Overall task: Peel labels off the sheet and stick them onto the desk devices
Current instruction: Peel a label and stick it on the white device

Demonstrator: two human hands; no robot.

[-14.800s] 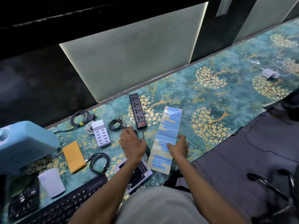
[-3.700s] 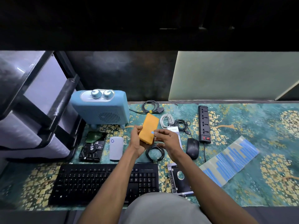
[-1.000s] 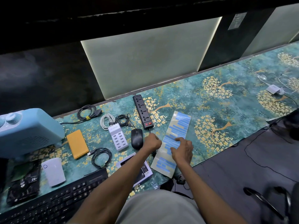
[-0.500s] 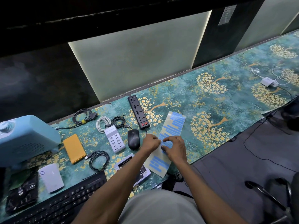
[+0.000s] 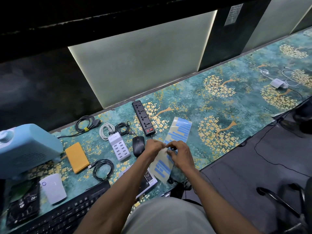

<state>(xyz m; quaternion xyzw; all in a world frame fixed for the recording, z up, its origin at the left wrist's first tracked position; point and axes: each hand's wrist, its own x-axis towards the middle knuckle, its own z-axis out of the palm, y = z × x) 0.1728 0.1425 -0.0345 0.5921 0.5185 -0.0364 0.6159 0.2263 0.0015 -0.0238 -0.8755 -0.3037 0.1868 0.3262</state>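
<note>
The long label sheet (image 5: 179, 130), pale backing with blue strips, lies on the patterned desk, its near part bent up. My left hand (image 5: 154, 146) pinches the sheet's left edge at mid-length. My right hand (image 5: 179, 153) rests on the sheet with fingertips pinched on a blue label beside the left thumb. Whether the label has lifted off is hidden by my fingers. Devices lie to the left: black mouse (image 5: 138, 145), white multi-port charger (image 5: 119, 147), black power strip (image 5: 143, 118), orange power bank (image 5: 76, 157).
A blue heater (image 5: 25, 149), white box (image 5: 53, 188), hard drive (image 5: 22, 206) and black keyboard (image 5: 64, 215) sit at the left. Coiled cables (image 5: 103, 168) lie among the devices. A boxed item (image 5: 148, 179) lies under my left forearm. A white adapter (image 5: 277, 83) sits far right. The desk edge drops to dark floor.
Both hands have closed together at the sheet's middle; the near half of the sheet has lifted off the desk. The power bank handled earlier lies back on the desk.
</note>
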